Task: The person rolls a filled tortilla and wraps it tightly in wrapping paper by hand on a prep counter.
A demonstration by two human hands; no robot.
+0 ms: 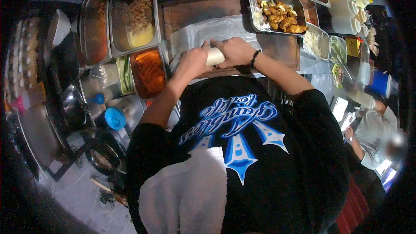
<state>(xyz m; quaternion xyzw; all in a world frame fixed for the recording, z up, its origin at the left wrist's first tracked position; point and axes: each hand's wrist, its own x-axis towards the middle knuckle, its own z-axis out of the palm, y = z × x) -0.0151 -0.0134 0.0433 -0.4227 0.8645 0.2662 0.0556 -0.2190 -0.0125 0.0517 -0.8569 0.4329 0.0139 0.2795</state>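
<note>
board (277, 52), brown and wide, lies under a shiny sheet (190, 34). the sheet could slide or crumple if it gets pushed too hard. left hand (193, 62) and right hand (236, 52) have a pale roll (214, 56) between them, near the board's close edge. their fingers curl in and pinch it; i cannot tell how hard. too much squeezing might split the roll, and a loose hold might let it open. it looks smooth, creamy and plain, like a short fat tube, partly hidden.
</note>
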